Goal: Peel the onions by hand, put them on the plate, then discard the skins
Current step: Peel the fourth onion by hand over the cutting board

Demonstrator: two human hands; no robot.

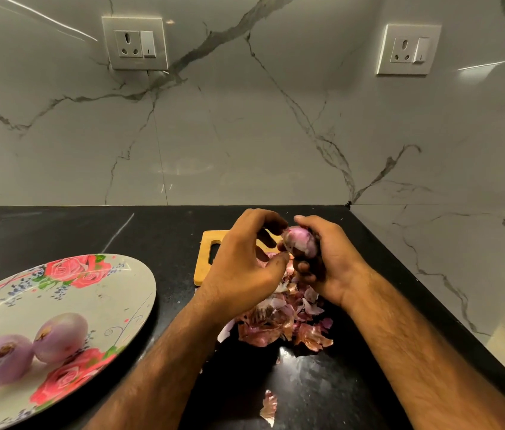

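My right hand (328, 259) grips a partly peeled red onion (300, 242) above the counter. My left hand (245, 259) is beside it with fingers curled, the fingertips at the onion's left side. A heap of pink and brown onion skins (279, 318) lies on the black counter under my hands. The flowered plate (96, 293) at the left holds three peeled onions (58, 336), one cut off by the frame edge.
A wooden cutting board (206, 259) lies behind my left hand, mostly hidden. One loose skin (269, 406) lies near the front of the counter. The marble wall stands behind and at the right, with two sockets.
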